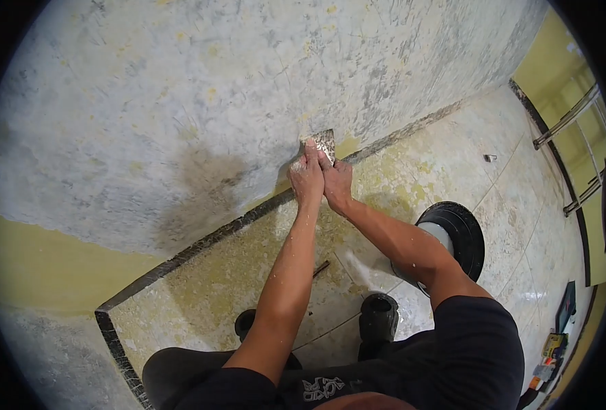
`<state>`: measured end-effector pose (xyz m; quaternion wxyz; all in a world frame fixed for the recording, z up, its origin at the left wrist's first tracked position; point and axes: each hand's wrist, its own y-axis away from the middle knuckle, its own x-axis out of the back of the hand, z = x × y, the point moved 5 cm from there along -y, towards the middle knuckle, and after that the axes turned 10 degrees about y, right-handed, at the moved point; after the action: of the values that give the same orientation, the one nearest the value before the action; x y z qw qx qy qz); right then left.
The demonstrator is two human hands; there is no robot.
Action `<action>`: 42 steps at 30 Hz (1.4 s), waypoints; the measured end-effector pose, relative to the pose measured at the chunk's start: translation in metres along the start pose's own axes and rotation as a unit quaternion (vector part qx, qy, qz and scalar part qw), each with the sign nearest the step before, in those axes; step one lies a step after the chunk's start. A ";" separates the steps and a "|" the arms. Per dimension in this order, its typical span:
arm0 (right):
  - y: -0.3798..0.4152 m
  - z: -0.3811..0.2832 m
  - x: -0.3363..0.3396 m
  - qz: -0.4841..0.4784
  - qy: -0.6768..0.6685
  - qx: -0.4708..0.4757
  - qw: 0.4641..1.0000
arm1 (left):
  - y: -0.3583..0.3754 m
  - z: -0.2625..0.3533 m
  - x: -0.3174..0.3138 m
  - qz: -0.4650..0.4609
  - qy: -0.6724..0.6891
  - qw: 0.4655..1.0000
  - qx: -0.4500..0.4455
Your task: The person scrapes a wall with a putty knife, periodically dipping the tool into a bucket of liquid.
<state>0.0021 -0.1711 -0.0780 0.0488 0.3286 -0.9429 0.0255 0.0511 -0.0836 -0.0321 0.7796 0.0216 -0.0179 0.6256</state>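
Observation:
A flat-bladed scraper (pixel 327 142) rests against the wall (pixel 248 82) just above the dark skirting. Its blade is speckled with pale paint residue, and its handle is hidden under my fingers. My left hand (pixel 306 179) is closed on it, with one finger stretched up along the blade. Pressed close beside it, my right hand (pixel 338 180) is closed around the same tool from the right. Around the blade the wall shows patchy white and grey, with a bit of yellow paint near the skirting.
Yellow flakes litter the floor (pixel 385 181) along the dark skirting (pixel 238 222). A bucket with a wide black rim (pixel 472 239) stands by my right arm. A thin dark stick-like object (pixel 321 268) lies near my feet. To the right are a metal ladder (pixel 568 123) and several tools (pixel 550 352).

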 end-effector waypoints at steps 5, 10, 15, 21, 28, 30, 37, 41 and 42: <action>-0.005 -0.005 0.002 0.005 0.066 0.042 0.997 | -0.009 -0.020 -0.003 0.051 0.013 0.997 -0.056; -0.001 -0.001 -0.002 -0.009 -0.020 0.029 0.999 | -0.004 -0.005 0.000 0.005 0.032 0.999 -0.007; 0.005 -0.025 0.004 0.013 0.045 0.065 0.997 | -0.001 0.008 0.002 0.022 0.032 0.998 -0.055; -0.005 -0.066 -0.004 -0.016 0.043 0.059 0.997 | -0.009 0.048 0.006 0.004 0.042 0.995 -0.089; -0.004 -0.069 0.004 0.038 0.125 0.094 0.987 | -0.009 0.056 0.004 0.006 -0.059 0.993 -0.100; -0.014 -0.095 0.006 0.035 0.126 0.076 0.989 | -0.011 0.088 0.003 0.011 0.025 0.987 -0.156; 0.004 -0.065 0.007 0.026 0.077 0.061 0.995 | 0.002 0.053 0.003 0.024 0.061 0.992 -0.109; 0.000 -0.043 0.000 0.004 0.043 0.033 0.999 | 0.003 0.045 0.005 0.007 0.088 0.995 -0.051; 0.001 -0.046 0.000 -0.002 0.030 0.027 0.999 | 0.003 0.047 0.006 0.008 0.083 0.996 -0.043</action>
<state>0.0050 -0.1669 -0.0321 0.0687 0.3306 -0.9393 0.0605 0.0494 -0.0800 0.0147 0.7739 -0.0644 0.0195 0.6298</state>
